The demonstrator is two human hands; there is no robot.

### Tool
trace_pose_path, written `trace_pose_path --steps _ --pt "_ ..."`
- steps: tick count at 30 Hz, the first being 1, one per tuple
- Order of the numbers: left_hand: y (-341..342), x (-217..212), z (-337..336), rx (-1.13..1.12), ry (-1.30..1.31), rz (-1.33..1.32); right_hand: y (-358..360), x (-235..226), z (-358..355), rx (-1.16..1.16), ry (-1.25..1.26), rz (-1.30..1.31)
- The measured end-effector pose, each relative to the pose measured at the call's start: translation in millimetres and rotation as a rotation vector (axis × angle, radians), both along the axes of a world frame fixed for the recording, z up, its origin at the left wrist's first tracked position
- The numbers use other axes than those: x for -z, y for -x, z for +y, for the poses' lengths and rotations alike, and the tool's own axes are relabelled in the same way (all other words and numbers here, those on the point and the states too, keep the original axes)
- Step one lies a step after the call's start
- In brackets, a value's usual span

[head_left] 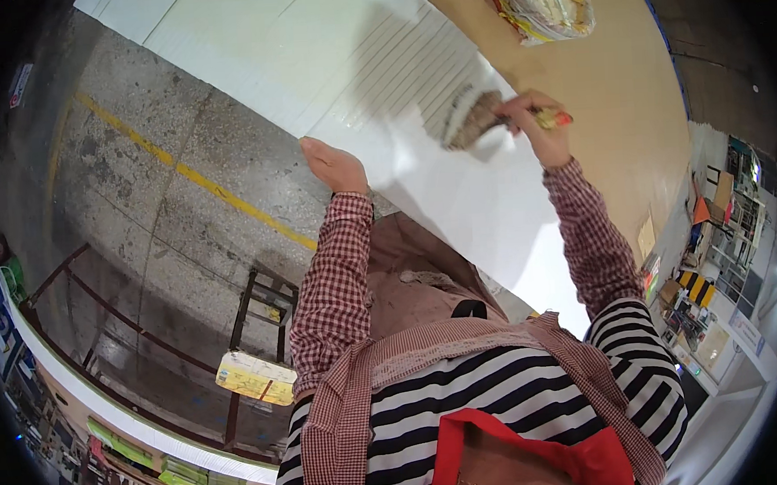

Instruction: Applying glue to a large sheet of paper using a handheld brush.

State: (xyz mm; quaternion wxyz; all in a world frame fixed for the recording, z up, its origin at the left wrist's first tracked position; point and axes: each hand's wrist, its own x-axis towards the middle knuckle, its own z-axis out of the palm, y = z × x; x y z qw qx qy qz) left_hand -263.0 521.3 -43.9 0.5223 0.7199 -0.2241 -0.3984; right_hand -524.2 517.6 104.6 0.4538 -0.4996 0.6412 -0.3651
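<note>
My right hand [536, 121] is closed around the handle of a wide brush [479, 121]. The brush's dark, pale-edged bristles rest against a white sheet surface [438, 183]. Above the brush, the white surface shows many thin parallel lines, like the staggered edges of overlapped sheets [397, 66]; part of it lies in shadow. At the left edge of the white surface is my left hand [336, 166], fingers stretched out together, holding nothing that I can see. Its thumb is hidden.
A container crusted with dried pale material [552, 6] stands on the tan tabletop [635, 80] at the far right. To the left, the grey floor [164, 149] carries a yellow line. A metal frame stool with a yellowish block [257, 377] stands at lower left.
</note>
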Motion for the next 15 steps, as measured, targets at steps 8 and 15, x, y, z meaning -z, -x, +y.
trace_pose_path --steps 8,15 --pt "2.5 14.1 1.6 0.013 0.035 0.154 -55.6 -15.1 -34.6 0.051 0.176 -0.074" --pt "1.9 22.0 -1.3 -0.057 0.13 0.264 -27.4 -3.5 22.1 -0.25 0.172 0.2"
